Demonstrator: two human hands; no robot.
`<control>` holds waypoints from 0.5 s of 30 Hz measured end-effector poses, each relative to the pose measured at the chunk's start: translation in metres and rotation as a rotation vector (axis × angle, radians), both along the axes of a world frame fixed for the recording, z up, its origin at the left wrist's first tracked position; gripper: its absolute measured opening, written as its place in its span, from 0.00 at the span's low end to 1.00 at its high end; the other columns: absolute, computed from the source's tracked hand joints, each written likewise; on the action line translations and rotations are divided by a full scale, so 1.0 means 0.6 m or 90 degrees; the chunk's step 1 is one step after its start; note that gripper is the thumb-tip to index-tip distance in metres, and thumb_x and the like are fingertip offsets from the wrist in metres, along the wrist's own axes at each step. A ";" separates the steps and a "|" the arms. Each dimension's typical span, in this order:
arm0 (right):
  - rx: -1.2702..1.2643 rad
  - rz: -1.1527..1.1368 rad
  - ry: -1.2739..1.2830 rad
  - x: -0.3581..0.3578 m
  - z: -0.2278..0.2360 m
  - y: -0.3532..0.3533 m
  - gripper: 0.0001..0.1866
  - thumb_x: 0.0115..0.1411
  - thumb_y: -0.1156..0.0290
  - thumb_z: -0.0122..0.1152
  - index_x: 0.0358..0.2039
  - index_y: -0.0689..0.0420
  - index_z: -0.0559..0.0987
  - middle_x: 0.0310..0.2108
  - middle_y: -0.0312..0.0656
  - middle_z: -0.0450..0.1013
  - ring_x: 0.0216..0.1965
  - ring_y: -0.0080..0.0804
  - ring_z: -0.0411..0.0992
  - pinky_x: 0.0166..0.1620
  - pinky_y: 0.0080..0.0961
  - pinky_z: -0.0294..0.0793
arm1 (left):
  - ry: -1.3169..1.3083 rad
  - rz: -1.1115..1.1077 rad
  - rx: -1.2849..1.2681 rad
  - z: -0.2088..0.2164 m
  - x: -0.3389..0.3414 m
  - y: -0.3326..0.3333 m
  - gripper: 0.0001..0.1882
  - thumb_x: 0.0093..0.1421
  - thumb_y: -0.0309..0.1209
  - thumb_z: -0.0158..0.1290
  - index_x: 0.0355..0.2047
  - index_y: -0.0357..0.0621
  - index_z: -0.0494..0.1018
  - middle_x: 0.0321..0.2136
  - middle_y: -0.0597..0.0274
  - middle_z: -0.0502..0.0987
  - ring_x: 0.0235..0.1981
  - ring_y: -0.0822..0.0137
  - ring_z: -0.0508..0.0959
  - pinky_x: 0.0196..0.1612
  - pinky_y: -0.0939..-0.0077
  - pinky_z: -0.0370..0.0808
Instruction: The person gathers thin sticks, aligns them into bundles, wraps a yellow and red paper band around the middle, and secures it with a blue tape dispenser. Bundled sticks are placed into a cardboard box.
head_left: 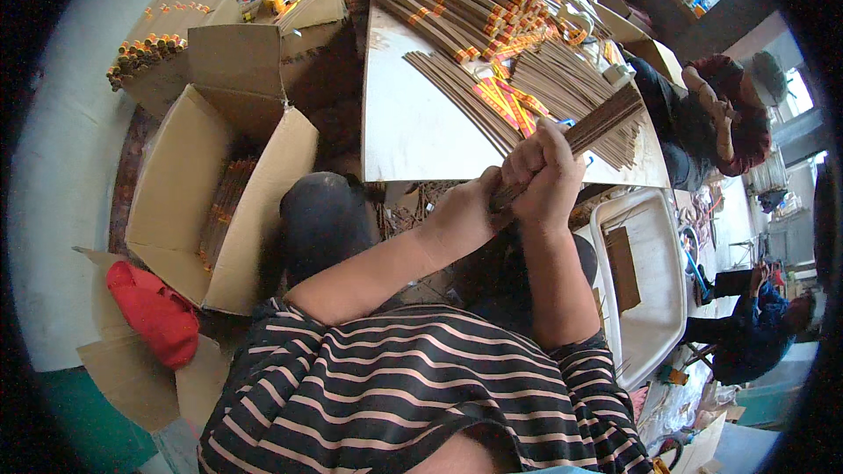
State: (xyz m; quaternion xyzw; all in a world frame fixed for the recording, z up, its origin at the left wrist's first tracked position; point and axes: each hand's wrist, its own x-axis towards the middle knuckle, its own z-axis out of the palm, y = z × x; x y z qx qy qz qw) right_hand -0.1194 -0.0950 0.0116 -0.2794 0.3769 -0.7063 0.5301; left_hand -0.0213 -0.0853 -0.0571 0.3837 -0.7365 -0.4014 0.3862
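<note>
A bundle of thin brown incense sticks (608,119) slants up to the right in front of me, above the table's near edge. My right hand (546,174) is closed around its middle. Lower down, my left hand (472,211) grips the bottom end, touching the right hand. Just beyond lie loose incense sticks (566,79) in a spread pile, with a thinner row of sticks (457,92) to their left. Red and yellow paper bands (511,104) rest between them. Finished bundles with coloured bands (465,0) are stacked farther back on the white table (395,127).
At left stands an open cardboard box (167,211) with bundles inside. A red cloth (154,314) hangs over another carton. A white plastic tub (654,298) is at my right. One person (738,110) sits beyond the table's right side, another (760,333) farther right.
</note>
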 end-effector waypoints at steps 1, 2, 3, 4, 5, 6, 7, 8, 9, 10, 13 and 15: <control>0.029 -0.014 0.023 0.006 -0.003 -0.007 0.14 0.55 0.70 0.50 0.16 0.50 0.59 0.10 0.29 0.49 0.08 0.20 0.48 0.13 0.19 0.49 | 0.002 0.011 0.009 -0.006 0.002 -0.002 0.17 0.51 0.32 0.53 0.38 0.38 0.63 0.28 0.39 0.73 0.34 0.40 0.72 0.34 0.54 0.71; 0.020 -0.007 0.033 0.009 -0.011 -0.014 0.14 0.55 0.70 0.51 0.16 0.50 0.60 0.10 0.29 0.49 0.09 0.20 0.49 0.13 0.19 0.50 | 0.004 0.023 0.018 -0.011 0.005 -0.004 0.17 0.51 0.32 0.53 0.38 0.38 0.63 0.28 0.39 0.73 0.34 0.40 0.72 0.34 0.54 0.71; 0.011 0.001 0.043 0.012 -0.020 -0.020 0.13 0.55 0.69 0.51 0.17 0.50 0.60 0.10 0.29 0.50 0.09 0.20 0.49 0.13 0.19 0.51 | 0.007 0.034 0.028 -0.017 0.007 -0.009 0.16 0.51 0.31 0.53 0.37 0.39 0.63 0.28 0.39 0.73 0.33 0.40 0.72 0.34 0.54 0.71; 0.026 -0.008 0.035 0.017 -0.024 -0.026 0.13 0.55 0.70 0.51 0.17 0.50 0.60 0.10 0.29 0.50 0.09 0.20 0.50 0.13 0.19 0.52 | -0.059 0.045 0.050 -0.027 0.008 -0.017 0.15 0.51 0.30 0.52 0.37 0.38 0.64 0.28 0.40 0.73 0.34 0.41 0.73 0.34 0.56 0.71; 0.041 -0.017 0.028 0.023 -0.029 -0.033 0.12 0.55 0.70 0.51 0.18 0.50 0.61 0.10 0.29 0.51 0.09 0.20 0.50 0.13 0.19 0.52 | -0.058 0.044 0.049 -0.035 0.011 -0.022 0.15 0.51 0.30 0.52 0.37 0.38 0.64 0.28 0.40 0.73 0.34 0.41 0.73 0.34 0.56 0.71; 0.057 -0.027 0.020 0.030 -0.034 -0.038 0.12 0.55 0.70 0.51 0.18 0.50 0.61 0.10 0.29 0.51 0.09 0.20 0.51 0.13 0.19 0.52 | -0.057 0.044 0.047 -0.043 0.017 -0.027 0.15 0.51 0.30 0.52 0.37 0.38 0.64 0.28 0.40 0.73 0.34 0.42 0.73 0.34 0.57 0.71; 0.064 -0.027 0.015 0.035 -0.038 -0.044 0.12 0.55 0.71 0.52 0.18 0.50 0.61 0.10 0.29 0.51 0.09 0.20 0.51 0.13 0.19 0.52 | -0.057 0.041 0.044 -0.049 0.022 -0.032 0.14 0.51 0.30 0.51 0.37 0.38 0.64 0.28 0.40 0.73 0.34 0.42 0.73 0.34 0.57 0.71; 0.072 -0.028 0.011 0.040 -0.042 -0.050 0.11 0.55 0.71 0.52 0.19 0.50 0.61 0.10 0.29 0.52 0.09 0.20 0.51 0.13 0.19 0.52 | -0.029 0.039 0.046 -0.055 0.027 -0.036 0.14 0.52 0.30 0.51 0.37 0.38 0.64 0.28 0.40 0.73 0.34 0.42 0.73 0.34 0.57 0.71; 0.080 -0.029 0.006 0.046 -0.046 -0.055 0.11 0.55 0.71 0.52 0.19 0.50 0.62 0.10 0.29 0.52 0.09 0.20 0.51 0.13 0.19 0.52 | -0.002 0.037 0.049 -0.063 0.033 -0.038 0.14 0.52 0.30 0.51 0.37 0.38 0.64 0.28 0.40 0.72 0.34 0.41 0.73 0.34 0.57 0.71; 0.075 -0.017 0.002 0.052 -0.047 -0.060 0.11 0.55 0.72 0.52 0.19 0.50 0.62 0.10 0.29 0.53 0.09 0.20 0.52 0.13 0.19 0.52 | 0.025 0.035 0.051 -0.060 0.037 -0.039 0.14 0.52 0.30 0.51 0.37 0.37 0.64 0.28 0.40 0.72 0.34 0.41 0.73 0.34 0.57 0.70; 0.096 0.008 0.018 0.061 -0.056 -0.075 0.11 0.54 0.72 0.53 0.19 0.51 0.62 0.10 0.30 0.54 0.08 0.21 0.52 0.13 0.20 0.53 | 0.006 0.092 0.103 -0.040 0.048 -0.035 0.14 0.53 0.31 0.50 0.36 0.37 0.63 0.27 0.40 0.72 0.33 0.41 0.72 0.34 0.57 0.70; 0.105 0.003 0.070 0.071 -0.055 -0.082 0.11 0.53 0.72 0.53 0.18 0.52 0.62 0.10 0.31 0.54 0.08 0.22 0.53 0.13 0.20 0.54 | 0.009 0.087 0.119 -0.072 0.048 -0.048 0.13 0.54 0.32 0.50 0.36 0.37 0.63 0.26 0.41 0.72 0.32 0.40 0.72 0.33 0.57 0.70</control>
